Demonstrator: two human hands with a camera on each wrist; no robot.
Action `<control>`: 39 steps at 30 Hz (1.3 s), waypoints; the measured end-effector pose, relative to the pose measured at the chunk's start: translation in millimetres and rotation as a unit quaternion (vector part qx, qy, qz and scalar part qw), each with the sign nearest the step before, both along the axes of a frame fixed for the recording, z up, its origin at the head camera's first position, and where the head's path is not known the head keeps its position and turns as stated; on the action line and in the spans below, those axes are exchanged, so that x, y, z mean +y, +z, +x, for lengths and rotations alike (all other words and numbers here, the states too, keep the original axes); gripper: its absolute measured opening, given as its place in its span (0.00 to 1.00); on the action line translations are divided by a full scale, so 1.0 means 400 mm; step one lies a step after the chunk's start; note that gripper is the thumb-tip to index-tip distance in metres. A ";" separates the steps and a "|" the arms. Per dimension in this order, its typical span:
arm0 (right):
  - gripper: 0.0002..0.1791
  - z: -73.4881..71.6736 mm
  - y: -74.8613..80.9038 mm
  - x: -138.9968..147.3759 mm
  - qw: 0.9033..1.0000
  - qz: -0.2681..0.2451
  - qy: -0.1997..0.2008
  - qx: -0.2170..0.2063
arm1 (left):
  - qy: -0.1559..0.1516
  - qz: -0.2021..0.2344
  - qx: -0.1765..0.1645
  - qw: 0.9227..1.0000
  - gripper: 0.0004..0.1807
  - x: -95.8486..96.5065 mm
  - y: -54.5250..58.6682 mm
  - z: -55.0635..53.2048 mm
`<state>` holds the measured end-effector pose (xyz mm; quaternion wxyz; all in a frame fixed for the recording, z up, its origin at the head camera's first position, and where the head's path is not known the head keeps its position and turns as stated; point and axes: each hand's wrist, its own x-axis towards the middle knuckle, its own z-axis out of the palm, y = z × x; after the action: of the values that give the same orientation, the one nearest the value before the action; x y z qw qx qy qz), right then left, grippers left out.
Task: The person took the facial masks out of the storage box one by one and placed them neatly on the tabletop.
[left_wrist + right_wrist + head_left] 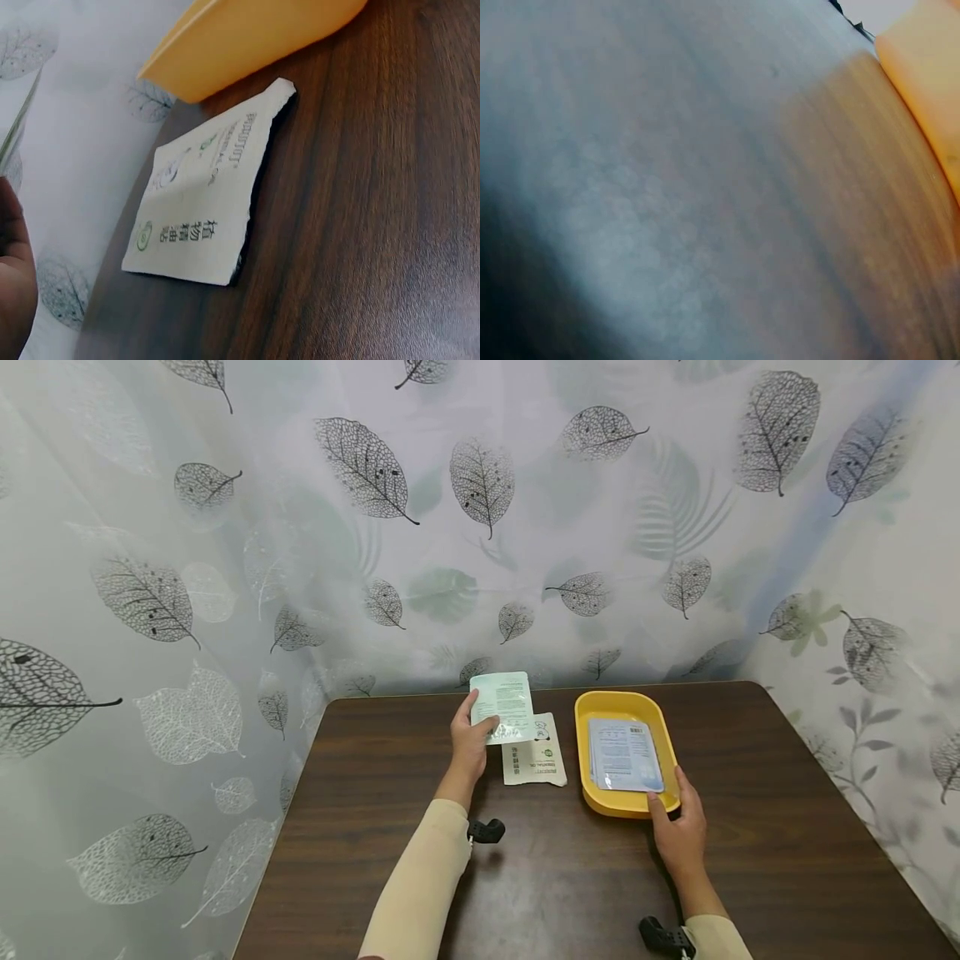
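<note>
My left hand (468, 742) pinches a pale green printed packet (510, 702) by its left side, thumb on top. In the left wrist view, part of that hand (15, 277) shows at the left edge. A cream paper packet (534, 766) with green and dark print lies on the table, partly covered by the green one in the head view. At the near right corner of a yellow plastic tray (582, 739), my right hand (682, 835) grips the rim, thumb at the front and fingers along the side. Several pale blue-white packets (626, 756) lie stacked inside the tray.
The dark wood-grain table (555, 877) ends at a back edge against a leaf-printed curtain (480, 585). Curtain also hangs along both sides. A black wrist camera (487, 832) sits on the left wrist, another black device (666, 937) on the right.
</note>
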<state>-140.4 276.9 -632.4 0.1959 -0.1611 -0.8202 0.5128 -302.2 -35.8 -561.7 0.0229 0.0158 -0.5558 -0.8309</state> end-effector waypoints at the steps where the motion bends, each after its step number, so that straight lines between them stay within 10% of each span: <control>1: 0.40 0.000 0.000 0.000 1.000 -0.001 0.000 0.000 | 0.000 -0.002 0.000 1.000 0.43 -0.003 -0.002 0.000; 39: 0.40 -0.004 -0.005 -0.002 1.000 0.000 0.001 0.007 | 0.048 -0.042 -0.050 0.997 0.40 -0.113 -0.115 0.004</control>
<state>-141.8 276.2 -634.5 0.2009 -0.1564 -0.8190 0.5142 -300.4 -81.1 -607.9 0.0361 0.0829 -0.5891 -0.8030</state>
